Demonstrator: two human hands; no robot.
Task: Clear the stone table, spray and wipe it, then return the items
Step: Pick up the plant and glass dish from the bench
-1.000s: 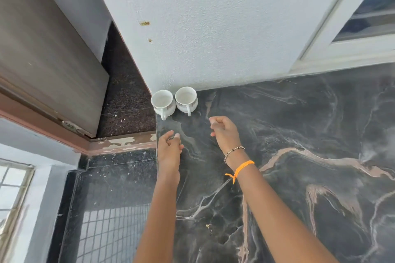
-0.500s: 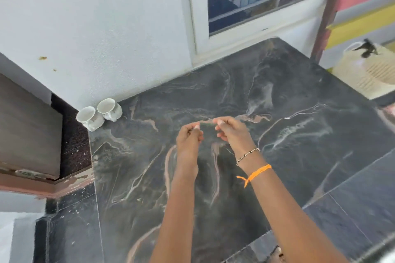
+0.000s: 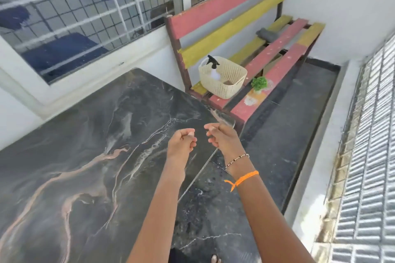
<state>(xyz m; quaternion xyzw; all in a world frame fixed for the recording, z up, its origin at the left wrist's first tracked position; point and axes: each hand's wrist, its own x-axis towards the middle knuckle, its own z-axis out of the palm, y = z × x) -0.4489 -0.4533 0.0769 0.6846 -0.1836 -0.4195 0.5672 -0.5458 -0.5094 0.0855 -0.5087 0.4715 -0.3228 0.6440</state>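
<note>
While both hands (left hand [image 3: 181, 141], right hand [image 3: 222, 137]) hover fingers curled, empty, veined stone table [image 3: 85, 145] gleams; woven basket [image 3: 222, 77] sits apart.

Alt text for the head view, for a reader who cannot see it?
Both hands, left hand and right hand, hover empty with curled fingers over a dark stone table. Beyond, a cream basket holding a spray bottle sits on a red-yellow bench.

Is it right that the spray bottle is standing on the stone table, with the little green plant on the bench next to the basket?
Not quite. In the head view the spray bottle is not on the stone table; it stands inside the cream basket on the bench. The rest holds: the little green plant sits on the bench next to the basket.
</note>
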